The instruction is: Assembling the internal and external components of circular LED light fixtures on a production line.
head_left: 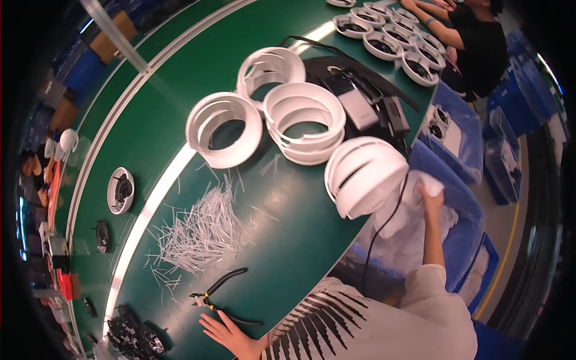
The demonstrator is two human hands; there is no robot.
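Note:
My left hand (231, 337) lies flat on the green table (282, 240) with its fingers spread, close beside a pair of cutting pliers (207, 297) whose black handles are apart. Off the table's right edge, my right hand (433, 201) has its fingers closed on a white crumpled wrapping (427, 183) above a blue-lined bin. A rounded white slotted shell (365, 175), like a helmet shell, sits at the table edge near that hand. Beyond the pliers is a loose pile of thin white plastic strips (207, 231).
Stacked white ring-shaped shells (305, 123) stand farther back, beside a black bag (384, 84) with small devices on it. Dark parts (135, 333) lie at lower left. The blue-lined bin (471, 219) holds white wrappings. Another person (474, 45) works at far right near several white shells (384, 45).

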